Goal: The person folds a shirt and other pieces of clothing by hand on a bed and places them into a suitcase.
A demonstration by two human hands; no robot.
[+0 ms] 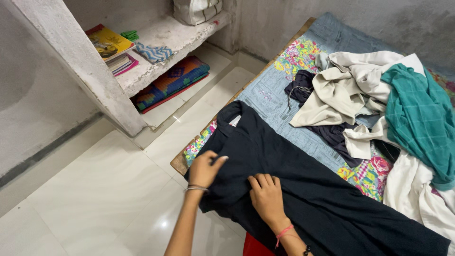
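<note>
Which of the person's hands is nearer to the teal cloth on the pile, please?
The right hand. It rests on the black garment, on the side toward the teal cloth; the left hand grips the garment's edge, farther away.

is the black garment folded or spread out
Mostly spread: the black garment lies flat along the bed's edge, collar away from the person. Left hand pinches a fold near its side; right hand presses it flat.
</note>
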